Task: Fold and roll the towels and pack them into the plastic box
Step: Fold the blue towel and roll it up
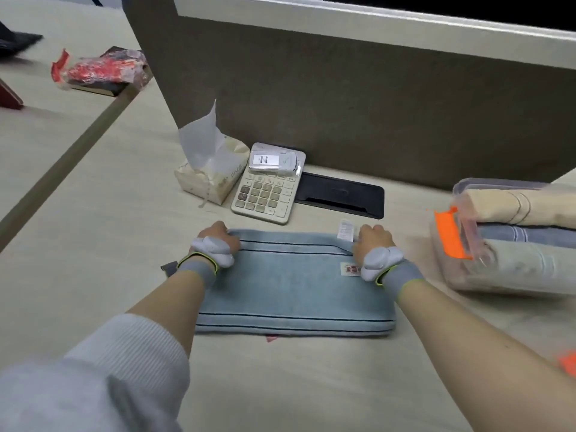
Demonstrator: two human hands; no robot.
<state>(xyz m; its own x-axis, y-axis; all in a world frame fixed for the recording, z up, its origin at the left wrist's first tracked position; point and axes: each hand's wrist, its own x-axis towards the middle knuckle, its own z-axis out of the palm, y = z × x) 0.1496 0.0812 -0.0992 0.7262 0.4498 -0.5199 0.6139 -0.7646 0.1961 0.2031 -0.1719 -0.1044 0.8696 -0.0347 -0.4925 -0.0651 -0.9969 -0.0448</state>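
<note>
A light blue towel point(290, 288) with dark stripes lies folded flat on the table in front of me. My left hand point(216, 236) grips its far left corner, fingers curled over the edge. My right hand point(372, 241) grips the far right corner beside a white label. Both wrists wear grey bands with small devices. At the right stands a clear plastic box point(467, 232) with an orange latch, holding rolled towels: a cream one on top, a blue-grey one and a pale one below.
Behind the towel stand a tissue pack point(212, 173), a calculator point(265, 191) with a small device on it, and a black cable slot point(339, 194). A grey partition point(343, 88) closes the back. A red wrapped packet point(103, 68) lies far left.
</note>
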